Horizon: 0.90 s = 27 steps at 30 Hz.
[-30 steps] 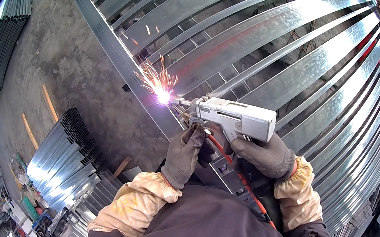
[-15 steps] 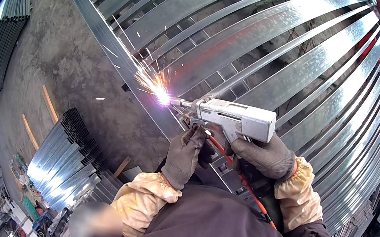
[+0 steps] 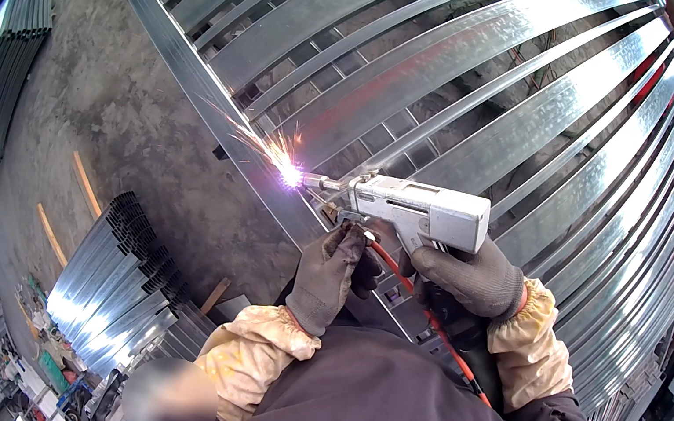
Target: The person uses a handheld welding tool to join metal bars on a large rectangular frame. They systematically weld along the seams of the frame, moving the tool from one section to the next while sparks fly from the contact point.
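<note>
In my right hand [image 3: 473, 278], grey-gloved, is the rear grip of a silver, box-bodied welding gun [image 3: 422, 207]. Its nozzle points left, and a bright violet-white glow with orange sparks burns at the tip, on the edge rail [image 3: 257, 179] of a large galvanized steel frame. My left hand [image 3: 324, 275], gloved too, is closed just below the gun's front, around the small metal wire-guide fitting [image 3: 351, 216]; part of its grasp is hidden. An orange-red hose [image 3: 389, 262] runs from beside my left fingers down past my right hand.
Long steel slats [image 3: 488, 160] cross the frame to the upper right. Bundled steel channels [image 3: 114, 289] lie on the concrete floor [image 3: 130, 113] at lower left, beside wooden strips [image 3: 50, 234]. Another stack of dark profiles [image 3: 13, 67] lies at far left.
The frame and floor have shifted slightly left in view, with the gun and both hands keeping almost the same place. The spark spray has become smaller. Both grasps are unchanged.
</note>
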Each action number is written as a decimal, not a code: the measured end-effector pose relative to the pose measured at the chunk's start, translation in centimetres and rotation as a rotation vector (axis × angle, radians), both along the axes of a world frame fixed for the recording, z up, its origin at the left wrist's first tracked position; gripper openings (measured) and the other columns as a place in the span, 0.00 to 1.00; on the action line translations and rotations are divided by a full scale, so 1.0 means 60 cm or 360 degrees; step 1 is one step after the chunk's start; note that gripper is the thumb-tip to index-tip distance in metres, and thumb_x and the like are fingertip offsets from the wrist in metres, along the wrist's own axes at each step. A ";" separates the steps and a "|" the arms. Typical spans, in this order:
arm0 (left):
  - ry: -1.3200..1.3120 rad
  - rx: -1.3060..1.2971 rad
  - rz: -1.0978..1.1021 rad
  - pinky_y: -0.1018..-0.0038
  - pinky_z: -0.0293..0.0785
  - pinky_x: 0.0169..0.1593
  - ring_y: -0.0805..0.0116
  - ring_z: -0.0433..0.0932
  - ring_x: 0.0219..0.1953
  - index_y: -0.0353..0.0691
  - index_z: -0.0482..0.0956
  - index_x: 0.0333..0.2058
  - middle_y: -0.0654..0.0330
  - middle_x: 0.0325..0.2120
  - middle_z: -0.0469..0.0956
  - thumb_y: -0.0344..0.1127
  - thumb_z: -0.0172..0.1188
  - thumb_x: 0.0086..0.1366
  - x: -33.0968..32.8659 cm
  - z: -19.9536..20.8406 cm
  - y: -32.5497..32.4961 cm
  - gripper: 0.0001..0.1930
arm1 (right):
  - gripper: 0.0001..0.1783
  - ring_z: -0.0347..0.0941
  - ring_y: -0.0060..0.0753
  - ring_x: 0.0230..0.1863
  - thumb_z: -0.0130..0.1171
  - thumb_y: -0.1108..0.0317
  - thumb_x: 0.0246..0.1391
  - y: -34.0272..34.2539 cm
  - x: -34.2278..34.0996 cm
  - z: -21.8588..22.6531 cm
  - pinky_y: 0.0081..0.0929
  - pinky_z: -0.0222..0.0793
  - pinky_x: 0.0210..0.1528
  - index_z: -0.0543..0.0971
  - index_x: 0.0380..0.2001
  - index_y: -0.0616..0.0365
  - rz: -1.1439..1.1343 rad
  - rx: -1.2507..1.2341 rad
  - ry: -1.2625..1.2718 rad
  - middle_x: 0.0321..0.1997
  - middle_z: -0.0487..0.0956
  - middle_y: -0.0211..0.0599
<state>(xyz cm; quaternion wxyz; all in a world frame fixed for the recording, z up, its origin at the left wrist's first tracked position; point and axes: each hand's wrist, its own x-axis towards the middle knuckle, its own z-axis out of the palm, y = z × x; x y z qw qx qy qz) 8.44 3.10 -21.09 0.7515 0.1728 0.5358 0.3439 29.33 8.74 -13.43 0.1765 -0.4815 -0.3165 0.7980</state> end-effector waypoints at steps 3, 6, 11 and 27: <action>-0.0007 0.0021 0.0004 0.78 0.71 0.20 0.72 0.77 0.19 0.34 0.75 0.38 0.58 0.22 0.78 0.53 0.49 0.74 0.000 -0.005 -0.003 0.23 | 0.29 0.74 0.19 0.35 0.62 0.65 0.61 -0.003 0.003 -0.004 0.23 0.75 0.36 0.67 0.62 0.61 0.0027 0.0009 -0.0015 0.42 0.78 0.33; -0.0027 0.0025 0.0015 0.78 0.72 0.20 0.72 0.77 0.19 0.34 0.76 0.39 0.58 0.23 0.78 0.52 0.48 0.74 0.000 -0.005 -0.002 0.22 | 0.28 0.74 0.19 0.35 0.62 0.65 0.61 0.000 -0.001 0.004 0.23 0.75 0.36 0.68 0.62 0.61 -0.0005 -0.0005 -0.0002 0.41 0.78 0.33; -0.0026 0.0032 0.0001 0.79 0.72 0.20 0.73 0.77 0.19 0.34 0.75 0.40 0.59 0.23 0.78 0.51 0.47 0.75 0.000 0.000 -0.002 0.23 | 0.27 0.75 0.19 0.32 0.61 0.65 0.61 -0.004 0.001 -0.002 0.23 0.74 0.33 0.68 0.61 0.61 -0.0013 0.0078 -0.0021 0.38 0.78 0.32; -0.0015 0.0096 -0.0024 0.78 0.73 0.21 0.72 0.77 0.19 0.35 0.75 0.37 0.58 0.23 0.79 0.50 0.49 0.75 -0.002 -0.018 -0.010 0.20 | 0.23 0.77 0.20 0.30 0.60 0.62 0.62 -0.013 0.008 -0.011 0.23 0.76 0.33 0.73 0.56 0.63 0.0047 0.0139 -0.0113 0.38 0.80 0.33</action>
